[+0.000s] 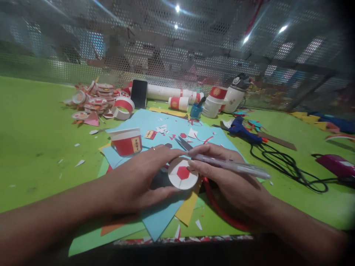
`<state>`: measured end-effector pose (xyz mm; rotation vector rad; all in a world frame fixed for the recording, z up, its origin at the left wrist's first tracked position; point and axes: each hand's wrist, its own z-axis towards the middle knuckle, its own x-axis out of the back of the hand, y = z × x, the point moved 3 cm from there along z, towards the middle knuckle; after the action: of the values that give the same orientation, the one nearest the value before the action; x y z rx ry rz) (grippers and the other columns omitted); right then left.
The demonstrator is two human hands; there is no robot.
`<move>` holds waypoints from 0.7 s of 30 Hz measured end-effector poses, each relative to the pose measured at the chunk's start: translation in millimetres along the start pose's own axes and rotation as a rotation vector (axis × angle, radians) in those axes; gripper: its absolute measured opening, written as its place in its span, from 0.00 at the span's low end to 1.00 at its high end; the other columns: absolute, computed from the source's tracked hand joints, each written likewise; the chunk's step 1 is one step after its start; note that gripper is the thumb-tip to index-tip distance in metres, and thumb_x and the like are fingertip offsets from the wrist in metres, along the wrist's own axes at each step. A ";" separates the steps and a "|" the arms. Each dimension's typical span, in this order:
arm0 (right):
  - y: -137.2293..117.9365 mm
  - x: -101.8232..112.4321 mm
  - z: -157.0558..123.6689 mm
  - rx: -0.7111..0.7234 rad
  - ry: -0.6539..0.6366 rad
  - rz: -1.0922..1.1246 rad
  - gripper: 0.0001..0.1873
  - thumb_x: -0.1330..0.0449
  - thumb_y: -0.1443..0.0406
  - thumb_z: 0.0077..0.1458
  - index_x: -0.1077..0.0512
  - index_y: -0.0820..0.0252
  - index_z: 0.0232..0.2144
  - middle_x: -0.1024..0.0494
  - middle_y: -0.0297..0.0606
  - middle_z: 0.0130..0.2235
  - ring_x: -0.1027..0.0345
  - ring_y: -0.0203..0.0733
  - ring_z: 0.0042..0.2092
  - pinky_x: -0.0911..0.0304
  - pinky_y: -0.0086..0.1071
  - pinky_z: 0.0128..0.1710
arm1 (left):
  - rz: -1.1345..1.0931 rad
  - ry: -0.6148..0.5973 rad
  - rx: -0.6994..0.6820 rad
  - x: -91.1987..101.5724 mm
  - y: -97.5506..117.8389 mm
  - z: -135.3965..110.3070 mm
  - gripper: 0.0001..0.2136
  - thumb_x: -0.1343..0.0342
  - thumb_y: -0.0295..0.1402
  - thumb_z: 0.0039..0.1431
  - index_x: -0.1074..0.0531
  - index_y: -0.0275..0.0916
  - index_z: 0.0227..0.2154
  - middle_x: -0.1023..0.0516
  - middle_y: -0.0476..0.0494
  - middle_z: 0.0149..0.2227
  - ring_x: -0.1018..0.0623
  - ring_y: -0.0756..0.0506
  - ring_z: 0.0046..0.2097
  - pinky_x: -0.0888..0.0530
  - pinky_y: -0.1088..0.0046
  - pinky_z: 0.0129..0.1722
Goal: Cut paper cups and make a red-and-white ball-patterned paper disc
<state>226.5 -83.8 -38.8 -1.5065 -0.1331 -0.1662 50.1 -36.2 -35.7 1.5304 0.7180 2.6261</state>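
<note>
My left hand [141, 177] grips a white paper disc [182, 173] that bears a red hexagon, thumb below its rim and fingers curved over the top. My right hand [230, 177] pinches a clear pen [235, 166] with its tip at the disc's upper edge. Both hands hover over sheets of blue paper [163, 125] and a yellow sheet [188, 207]. A red-and-white paper cup [127, 141] stands just beyond my left hand. Scissors [183, 143] lie past my fingers.
A pile of finished red-and-white discs [95, 100] sits at the back left on the green table [36, 125]. A phone [139, 93], white tubes [166, 92] and a bottle [235, 94] line the back. A blue glue gun [244, 132] with black cord [285, 162] lies right.
</note>
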 end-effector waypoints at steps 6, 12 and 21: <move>2.4 -7.5 -2.5 -0.037 -0.069 0.178 0.08 0.36 0.65 0.50 0.30 0.59 0.34 0.24 0.31 0.29 0.31 0.31 0.27 0.34 0.24 0.29 | 0.123 0.058 0.032 -0.5 1.6 3.5 0.16 0.47 0.38 0.58 0.39 0.40 0.48 0.28 0.40 0.49 0.28 0.43 0.48 0.29 0.68 0.42; 3.0 -2.6 -3.3 0.036 -0.016 0.000 0.07 0.39 0.62 0.54 0.29 0.58 0.36 0.24 0.34 0.31 0.31 0.33 0.32 0.36 0.24 0.30 | 0.094 0.028 0.067 -1.4 -3.9 2.0 0.17 0.47 0.36 0.57 0.39 0.40 0.48 0.28 0.42 0.49 0.28 0.45 0.47 0.30 0.71 0.42; 1.5 12.1 -7.3 0.065 0.056 0.026 0.11 0.42 0.58 0.56 0.27 0.57 0.29 0.33 0.27 0.18 0.43 0.27 0.19 0.47 0.19 0.17 | -0.017 -0.123 0.224 -7.0 -19.4 -0.5 0.22 0.41 0.41 0.52 0.36 0.40 0.48 0.27 0.43 0.43 0.28 0.44 0.42 0.31 0.68 0.39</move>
<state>238.5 -91.3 -38.3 -1.4365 -0.0735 -0.1814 49.3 -20.8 -49.3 1.7127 1.0393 2.4837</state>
